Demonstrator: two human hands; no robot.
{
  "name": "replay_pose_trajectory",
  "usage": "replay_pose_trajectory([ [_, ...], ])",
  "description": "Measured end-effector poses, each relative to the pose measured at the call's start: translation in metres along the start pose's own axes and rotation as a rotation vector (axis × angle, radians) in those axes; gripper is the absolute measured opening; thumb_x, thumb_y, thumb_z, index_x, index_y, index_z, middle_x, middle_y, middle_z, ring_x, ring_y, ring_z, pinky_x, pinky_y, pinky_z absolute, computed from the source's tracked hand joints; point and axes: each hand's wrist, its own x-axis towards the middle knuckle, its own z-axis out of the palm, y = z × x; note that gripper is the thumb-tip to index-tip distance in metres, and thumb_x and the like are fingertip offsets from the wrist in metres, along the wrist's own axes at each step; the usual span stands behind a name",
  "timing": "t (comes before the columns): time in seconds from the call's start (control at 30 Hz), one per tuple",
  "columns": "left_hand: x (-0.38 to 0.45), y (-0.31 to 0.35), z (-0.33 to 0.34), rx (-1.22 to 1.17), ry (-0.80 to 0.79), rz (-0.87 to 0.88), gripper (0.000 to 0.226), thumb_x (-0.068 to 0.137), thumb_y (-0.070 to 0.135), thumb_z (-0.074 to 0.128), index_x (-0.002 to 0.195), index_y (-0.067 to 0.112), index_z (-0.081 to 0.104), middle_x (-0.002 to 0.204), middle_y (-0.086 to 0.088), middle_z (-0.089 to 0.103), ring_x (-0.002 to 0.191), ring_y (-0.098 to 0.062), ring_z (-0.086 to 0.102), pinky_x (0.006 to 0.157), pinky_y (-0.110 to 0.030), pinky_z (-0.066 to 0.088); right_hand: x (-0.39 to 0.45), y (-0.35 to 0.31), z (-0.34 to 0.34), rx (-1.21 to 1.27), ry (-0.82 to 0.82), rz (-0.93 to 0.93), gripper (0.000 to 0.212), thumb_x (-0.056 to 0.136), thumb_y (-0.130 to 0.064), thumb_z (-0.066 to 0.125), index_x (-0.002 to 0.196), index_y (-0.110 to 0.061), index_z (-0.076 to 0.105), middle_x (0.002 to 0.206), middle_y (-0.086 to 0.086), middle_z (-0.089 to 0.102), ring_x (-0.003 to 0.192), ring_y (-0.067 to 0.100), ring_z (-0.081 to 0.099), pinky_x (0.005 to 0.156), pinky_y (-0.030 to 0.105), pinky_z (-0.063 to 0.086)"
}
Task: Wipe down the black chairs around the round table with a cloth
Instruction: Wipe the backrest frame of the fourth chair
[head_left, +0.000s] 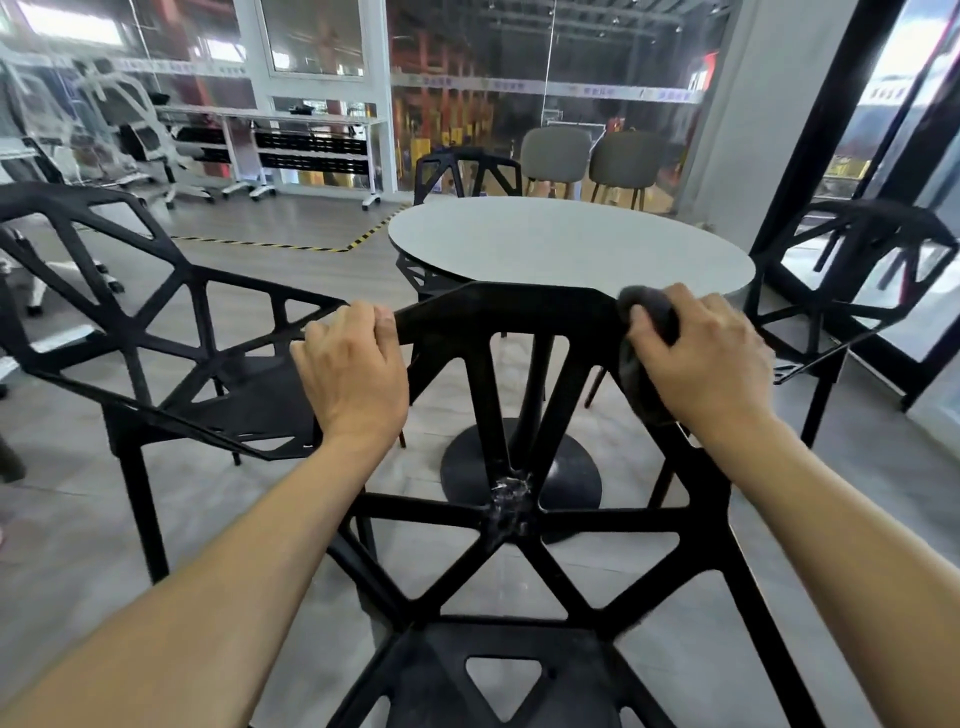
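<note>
A black lattice chair (511, 509) stands right in front of me, its back rail running between my hands. My left hand (353, 374) grips the left end of that top rail. My right hand (701, 358) holds a dark grey cloth (644, 322) wrapped over the rail's right corner. Beyond the chair is the round grey table (566, 239) on a black pedestal. Another black chair (130, 306) stands to the left, one (857, 280) to the right, and one (467, 174) at the table's far side.
Two grey upholstered chairs (589, 156) stand behind the table by a glass wall. White office chairs and desks (171, 140) fill the back left. Yellow-black tape (291, 244) marks the floor. A black-framed glass door (831, 130) is at the right.
</note>
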Motion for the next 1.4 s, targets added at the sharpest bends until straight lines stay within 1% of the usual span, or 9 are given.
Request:
replay_pose_trajectory([
  [0.1, 0.001, 0.002, 0.002, -0.005, -0.018, -0.006, 0.032, 0.106, 0.029, 0.036, 0.089, 0.012, 0.057, 0.086, -0.009, 0.062, 0.081, -0.024, 0.032, 0.079, -0.043, 0.028, 0.001, -0.005, -0.001, -0.021, 0.023, 0.025, 0.046, 0.1, -0.055, 0.039, 0.117, -0.016, 0.056, 0.108, 0.017, 0.062, 0.1, 0.041, 0.058, 0.075, 0.044, 0.04],
  [0.27, 0.0, 0.001, 0.0, 0.018, -0.043, -0.013, 0.033, 0.107, 0.03, 0.035, 0.093, 0.012, 0.058, 0.092, -0.01, 0.064, 0.084, -0.026, 0.034, 0.081, -0.042, 0.027, 0.032, -0.081, 0.019, 0.012, 0.005, -0.135, 0.049, 0.103, -0.054, 0.035, 0.123, -0.015, 0.057, 0.115, 0.017, 0.062, 0.103, 0.039, 0.058, 0.081, 0.045, 0.044],
  [0.5, 0.003, -0.003, -0.003, 0.056, -0.048, 0.016, 0.021, 0.103, 0.017, 0.039, 0.087, 0.01, 0.052, 0.09, -0.017, 0.062, 0.088, -0.04, 0.049, 0.079, -0.049, 0.031, 0.035, -0.21, 0.044, 0.198, -0.114, -0.499, 0.04, 0.099, -0.051, 0.046, 0.114, -0.021, 0.067, 0.103, 0.008, 0.067, 0.096, 0.031, 0.061, 0.072, 0.037, 0.038],
  [0.6, 0.002, -0.004, -0.003, 0.051, -0.038, 0.014, 0.029, 0.107, 0.026, 0.035, 0.089, 0.012, 0.053, 0.09, -0.014, 0.061, 0.083, -0.033, 0.043, 0.08, -0.046, 0.03, 0.032, -0.181, 0.044, 0.207, -0.004, -0.483, 0.039, 0.095, -0.05, 0.048, 0.106, -0.018, 0.068, 0.095, 0.007, 0.067, 0.089, 0.031, 0.061, 0.07, 0.039, 0.044],
  [0.7, 0.002, 0.002, 0.001, 0.008, -0.049, -0.004, 0.033, 0.108, 0.03, 0.035, 0.091, 0.011, 0.056, 0.091, -0.012, 0.061, 0.083, -0.024, 0.03, 0.081, -0.044, 0.027, 0.04, -0.115, 0.037, 0.144, 0.027, -0.282, 0.042, 0.098, -0.052, 0.044, 0.104, -0.016, 0.064, 0.093, 0.008, 0.064, 0.087, 0.032, 0.06, 0.069, 0.037, 0.041],
  [0.97, 0.011, 0.016, 0.021, -0.036, -0.098, -0.001, 0.034, 0.107, 0.026, 0.035, 0.094, 0.005, 0.058, 0.093, -0.015, 0.062, 0.086, -0.024, 0.03, 0.077, -0.039, 0.022, -0.005, 0.044, 0.008, 0.024, 0.151, 0.112, 0.046, 0.098, -0.053, 0.042, 0.105, -0.013, 0.063, 0.096, 0.015, 0.064, 0.088, 0.04, 0.061, 0.069, 0.039, 0.035],
  [1.13, 0.008, -0.005, 0.012, -0.343, -0.195, 0.029, 0.024, 0.107, 0.022, 0.039, 0.103, 0.012, 0.061, 0.097, -0.004, 0.062, 0.092, -0.025, 0.049, 0.081, -0.035, 0.036, -0.002, 0.048, 0.004, 0.013, 0.145, 0.177, 0.042, 0.101, -0.05, 0.043, 0.104, -0.014, 0.064, 0.098, 0.017, 0.066, 0.09, 0.041, 0.06, 0.072, 0.04, 0.033],
  [1.23, -0.007, -0.027, 0.002, -0.624, -0.294, -0.245, 0.023, 0.108, 0.028, 0.038, 0.104, 0.017, 0.058, 0.081, 0.003, 0.064, 0.072, -0.015, 0.06, 0.077, -0.042, 0.052, 0.01, 0.034, 0.005, 0.019, 0.123, 0.112, 0.047, 0.1, -0.053, 0.04, 0.108, -0.015, 0.065, 0.101, 0.019, 0.066, 0.092, 0.043, 0.061, 0.073, 0.042, 0.035],
  [1.4, -0.015, -0.036, 0.007, -0.623, -0.368, -0.334, 0.033, 0.108, 0.04, 0.031, 0.094, 0.02, 0.053, 0.067, 0.008, 0.054, 0.067, -0.017, 0.053, 0.078, -0.052, 0.051, 0.059, -0.035, 0.029, 0.02, 0.009, -0.051, 0.047, 0.102, -0.051, 0.039, 0.116, -0.012, 0.062, 0.109, 0.02, 0.065, 0.099, 0.043, 0.06, 0.074, 0.042, 0.033],
])
